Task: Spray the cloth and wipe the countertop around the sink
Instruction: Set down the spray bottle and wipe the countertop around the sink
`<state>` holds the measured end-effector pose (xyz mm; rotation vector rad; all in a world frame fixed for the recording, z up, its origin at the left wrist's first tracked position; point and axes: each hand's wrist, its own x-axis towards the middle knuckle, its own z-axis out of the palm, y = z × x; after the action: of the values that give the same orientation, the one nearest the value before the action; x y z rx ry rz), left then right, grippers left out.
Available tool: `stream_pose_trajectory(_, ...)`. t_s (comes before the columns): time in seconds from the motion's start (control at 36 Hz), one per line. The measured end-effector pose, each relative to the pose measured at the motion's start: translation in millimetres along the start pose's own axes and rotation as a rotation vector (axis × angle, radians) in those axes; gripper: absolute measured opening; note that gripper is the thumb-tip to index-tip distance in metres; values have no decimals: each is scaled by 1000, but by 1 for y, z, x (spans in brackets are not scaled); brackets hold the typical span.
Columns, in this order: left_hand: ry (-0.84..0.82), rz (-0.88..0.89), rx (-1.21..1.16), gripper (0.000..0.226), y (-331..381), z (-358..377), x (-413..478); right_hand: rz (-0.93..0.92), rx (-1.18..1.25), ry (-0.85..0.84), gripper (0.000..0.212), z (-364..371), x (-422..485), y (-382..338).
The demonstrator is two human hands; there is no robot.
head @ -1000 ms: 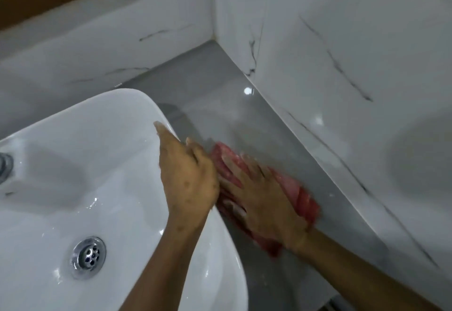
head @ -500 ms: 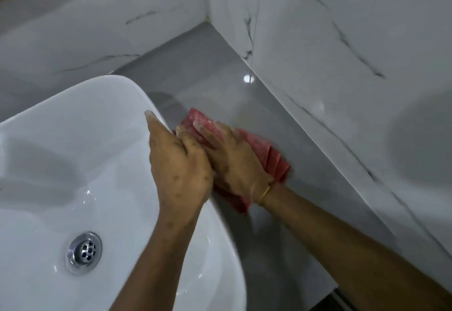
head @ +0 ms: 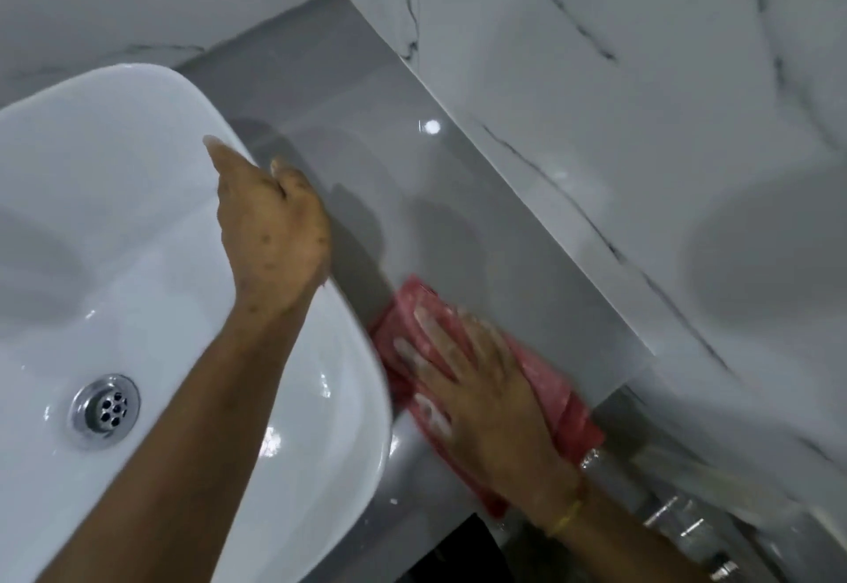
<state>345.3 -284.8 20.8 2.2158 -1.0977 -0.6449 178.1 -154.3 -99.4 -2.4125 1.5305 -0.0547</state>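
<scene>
A red cloth (head: 557, 392) lies flat on the grey countertop (head: 440, 197), to the right of the white sink (head: 114, 225) and near the counter's front edge. My right hand (head: 476, 394) presses down on the cloth with fingers spread, blurred by motion. My left hand (head: 270, 238) rests over the sink's right rim, fingers curled on the edge. No spray bottle is in view.
White marble-look walls (head: 641, 101) close the counter at the back and right, meeting in a corner at the top. A metal drain (head: 104, 409) sits in the basin. Below the counter's front edge, metal fittings (head: 678, 520) show at lower right.
My right hand has dragged the cloth back along the counter toward the front edge, after pushing it away beside the sink. My left hand stays on the sink rim.
</scene>
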Motion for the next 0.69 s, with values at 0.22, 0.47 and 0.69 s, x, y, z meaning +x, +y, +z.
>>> stream_pose_trajectory(0.22, -58, 119, 39, 65, -16, 2, -59, 313, -77, 2, 58, -23, 3, 45)
stream_pose_trajectory(0.47, -63, 555, 30, 53, -45, -55, -148, 255, 184, -58, 69, 7, -88, -92)
stream_pose_trajectory(0.69, -248, 525, 85, 46, -131, -37, -270, 479, 1000, 315, 49, -52, -90, -53)
